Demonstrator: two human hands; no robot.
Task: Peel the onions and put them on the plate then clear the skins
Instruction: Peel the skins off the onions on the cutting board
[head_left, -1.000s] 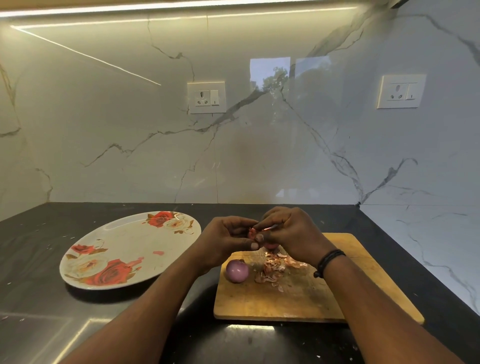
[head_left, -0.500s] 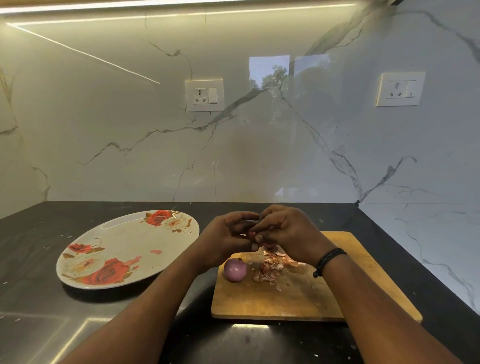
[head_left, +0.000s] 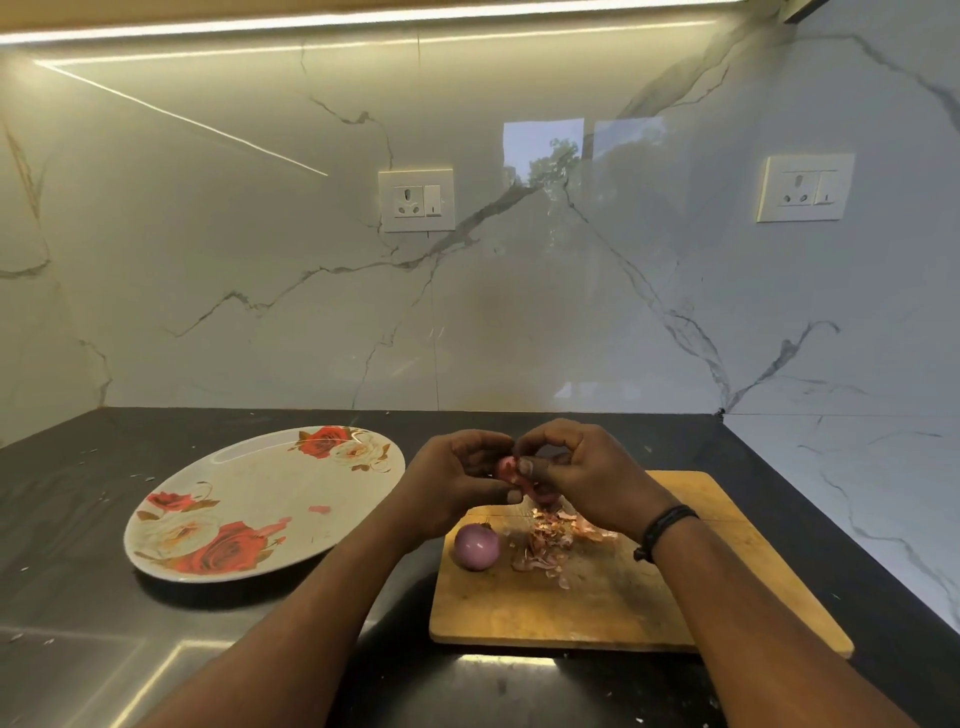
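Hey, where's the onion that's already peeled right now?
In the head view, the peeled onion sits on the left end of the wooden cutting board, just left of the skin pile and below the left hand.

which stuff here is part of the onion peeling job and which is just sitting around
Part of the job: onion in the hands, left hand, right hand, peeled onion, skins, cutting board, plate.

Just there: two wall sockets, wristband.
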